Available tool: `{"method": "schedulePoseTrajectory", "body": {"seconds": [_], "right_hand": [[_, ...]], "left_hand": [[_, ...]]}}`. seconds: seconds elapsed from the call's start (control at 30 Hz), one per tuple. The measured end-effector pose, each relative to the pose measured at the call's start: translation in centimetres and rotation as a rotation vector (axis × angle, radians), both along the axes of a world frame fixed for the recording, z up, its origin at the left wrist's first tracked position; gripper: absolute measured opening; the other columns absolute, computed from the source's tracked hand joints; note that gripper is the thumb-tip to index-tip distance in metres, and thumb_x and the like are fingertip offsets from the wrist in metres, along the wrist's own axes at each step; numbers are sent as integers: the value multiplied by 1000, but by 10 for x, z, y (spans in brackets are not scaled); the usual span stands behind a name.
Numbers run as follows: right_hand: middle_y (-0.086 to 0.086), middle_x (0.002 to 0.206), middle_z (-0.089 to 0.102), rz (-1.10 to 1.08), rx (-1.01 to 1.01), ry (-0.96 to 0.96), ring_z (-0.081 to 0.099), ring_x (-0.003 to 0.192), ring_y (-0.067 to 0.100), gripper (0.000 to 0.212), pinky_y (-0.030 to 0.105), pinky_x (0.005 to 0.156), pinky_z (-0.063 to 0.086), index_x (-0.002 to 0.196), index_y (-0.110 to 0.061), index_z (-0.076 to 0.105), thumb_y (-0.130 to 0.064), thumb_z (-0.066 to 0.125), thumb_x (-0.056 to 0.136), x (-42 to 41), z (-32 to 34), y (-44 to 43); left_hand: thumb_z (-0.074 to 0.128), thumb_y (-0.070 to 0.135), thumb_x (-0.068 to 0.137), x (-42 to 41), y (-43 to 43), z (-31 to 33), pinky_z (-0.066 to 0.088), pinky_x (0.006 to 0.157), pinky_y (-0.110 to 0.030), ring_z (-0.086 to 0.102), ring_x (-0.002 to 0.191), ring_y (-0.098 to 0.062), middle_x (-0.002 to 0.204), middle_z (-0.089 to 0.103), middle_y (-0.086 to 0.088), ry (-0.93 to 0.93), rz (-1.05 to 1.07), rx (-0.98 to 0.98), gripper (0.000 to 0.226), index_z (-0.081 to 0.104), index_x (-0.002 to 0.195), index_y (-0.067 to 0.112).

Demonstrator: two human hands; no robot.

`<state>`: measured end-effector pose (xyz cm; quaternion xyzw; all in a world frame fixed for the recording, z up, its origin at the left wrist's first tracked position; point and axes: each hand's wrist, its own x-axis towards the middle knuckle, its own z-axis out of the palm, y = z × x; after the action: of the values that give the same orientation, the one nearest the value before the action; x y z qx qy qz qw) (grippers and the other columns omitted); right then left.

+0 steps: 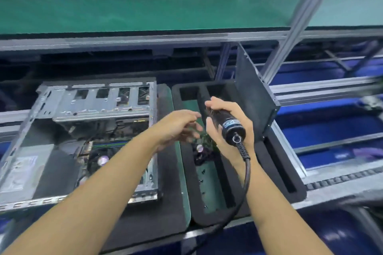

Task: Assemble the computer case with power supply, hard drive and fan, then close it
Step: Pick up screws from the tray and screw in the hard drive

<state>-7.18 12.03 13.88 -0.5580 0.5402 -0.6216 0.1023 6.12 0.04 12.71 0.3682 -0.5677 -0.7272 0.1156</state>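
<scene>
Over foam tray (209, 218) | right hand (217, 137) grips screwdriver (230, 128) | left hand (176, 128) released | screws (201, 180) in tray slot

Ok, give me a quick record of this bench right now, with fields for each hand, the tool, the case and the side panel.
left hand: open, fingers relaxed, holding nothing
right hand: grips the tool
tool: black electric screwdriver, cable trailing down
computer case: lying open, left of the foam tray
side panel: off the case, standing upright in the foam tray
</scene>
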Motion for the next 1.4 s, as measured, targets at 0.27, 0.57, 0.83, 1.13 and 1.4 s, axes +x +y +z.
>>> {"method": "schedulePoseTrajectory", "body": {"seconds": [0.27, 0.57, 0.83, 1.13, 1.4], "right_hand": [[3, 122, 71, -22, 29, -74, 66, 118, 22, 44, 28, 104, 50, 123, -18, 66, 2, 72, 85, -46, -37, 19], [3, 121, 71, -78, 91, -195, 67, 118, 24, 41, 33, 104, 51, 122, -20, 66, -4, 72, 85, -57, -70, 34], [12, 118, 72, -106, 184, -280, 68, 114, 27, 40, 38, 104, 51, 116, -8, 68, 12, 73, 82, -65, -80, 53], [19, 115, 71, -107, 208, -280, 68, 113, 27, 39, 32, 104, 50, 115, 4, 65, 18, 72, 79, -68, -83, 55], [17, 114, 71, -68, 204, -282, 68, 111, 30, 37, 39, 104, 51, 118, 3, 64, 10, 72, 82, -68, -88, 53]], "left_hand": [[47, 11, 91, -53, 20, -76, 53, 70, -28, 62, 86, -29, 107, 69, -16, -823, -664, -596, 28, 63, 113, 6], [56, 14, 94, -86, 37, -157, 39, 88, -35, 60, 115, -28, 121, 67, -5, -1072, -1051, -1158, 24, 65, 116, 15], [60, 24, 95, -102, 53, -219, 22, 114, -45, 48, 131, -23, 140, 54, -3, -1074, -1322, -1226, 44, 51, 137, 14], [55, 15, 93, -96, 66, -239, 35, 103, -41, 56, 124, -24, 138, 56, -2, -1111, -1225, -1246, 44, 52, 136, 19], [63, 18, 92, -96, 64, -235, 40, 93, -39, 58, 121, -26, 134, 57, -3, -1058, -1292, -1236, 42, 52, 132, 18]]}}
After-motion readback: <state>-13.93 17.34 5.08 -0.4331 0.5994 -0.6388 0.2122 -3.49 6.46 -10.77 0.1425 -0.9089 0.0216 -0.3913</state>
